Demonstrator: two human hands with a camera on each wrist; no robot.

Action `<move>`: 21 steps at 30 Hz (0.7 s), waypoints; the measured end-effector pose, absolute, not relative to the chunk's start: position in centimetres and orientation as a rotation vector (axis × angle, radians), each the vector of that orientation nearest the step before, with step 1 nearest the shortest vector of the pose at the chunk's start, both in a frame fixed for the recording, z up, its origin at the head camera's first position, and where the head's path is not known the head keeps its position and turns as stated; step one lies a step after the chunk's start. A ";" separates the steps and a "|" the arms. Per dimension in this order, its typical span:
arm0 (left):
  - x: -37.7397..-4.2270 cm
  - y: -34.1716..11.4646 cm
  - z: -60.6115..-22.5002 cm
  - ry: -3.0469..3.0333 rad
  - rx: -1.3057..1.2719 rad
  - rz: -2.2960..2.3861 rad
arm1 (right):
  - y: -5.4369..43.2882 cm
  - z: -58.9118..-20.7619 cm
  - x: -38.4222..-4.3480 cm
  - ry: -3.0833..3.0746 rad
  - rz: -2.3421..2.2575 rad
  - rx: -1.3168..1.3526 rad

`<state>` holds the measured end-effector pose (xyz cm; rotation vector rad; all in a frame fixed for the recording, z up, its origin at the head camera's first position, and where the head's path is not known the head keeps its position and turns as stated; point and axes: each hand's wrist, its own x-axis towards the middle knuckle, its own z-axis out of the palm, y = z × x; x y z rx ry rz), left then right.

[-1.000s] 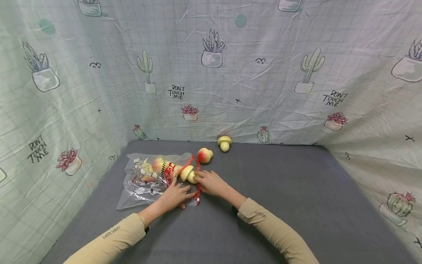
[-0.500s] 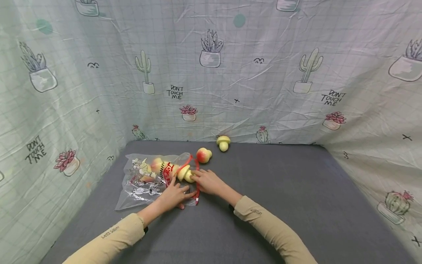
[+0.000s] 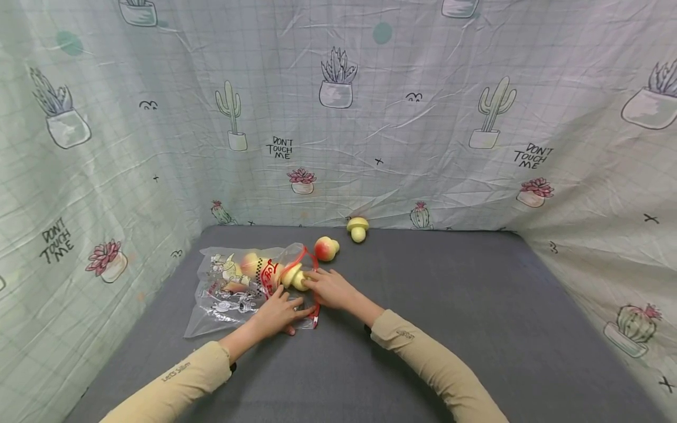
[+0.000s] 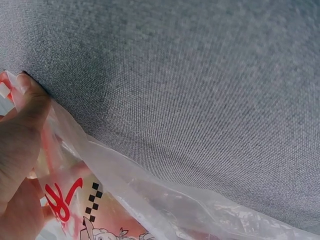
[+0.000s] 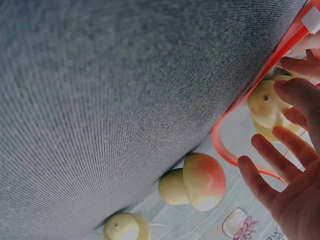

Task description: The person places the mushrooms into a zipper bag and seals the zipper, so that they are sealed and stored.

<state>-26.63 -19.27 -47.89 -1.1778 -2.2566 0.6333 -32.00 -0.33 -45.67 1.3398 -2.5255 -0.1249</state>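
A clear drawstring plastic bag [image 3: 203,308] with printed cartoon figures and a red cord lies flat at the left of the table. Its mouth faces right. My left hand [image 3: 275,314] grips the bag near the mouth; in the left wrist view the thumb [image 4: 35,100] lies along its rim. In the bag's mouth is a yellow toy mushroom [image 3: 299,281], stem toward my right hand [image 3: 334,289]. The thumb and fingers of that hand hold the stem [image 5: 262,102], the outer fingers spread. Deeper inside, blurred by plastic, lie more red-and-yellow toy mushrooms [image 3: 251,262].
Beyond the bag's mouth, a red-and-yellow toy mushroom [image 3: 326,249] lies on its side. Behind it, a yellow toy mushroom [image 3: 358,229] rests near the back edge of the grey table [image 3: 449,305]. A cactus-print curtain [image 3: 381,129] hangs round the back and sides.
My right hand has moved a little to the left, carrying the yellow toy mushroom farther into the bag's mouth. The left hand keeps its place on the bag.
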 end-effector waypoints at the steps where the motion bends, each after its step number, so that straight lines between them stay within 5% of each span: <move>1: -26.7 -19.3 -47.9 -2.252 -1.181 0.632 | -0.4 -45.7 -32.0 -2.521 -0.124 1.341; 21: -25.9 -18.6 -46.9 -2.397 -1.145 0.707 | -1.2 -45.6 -32.8 -2.506 -0.204 1.350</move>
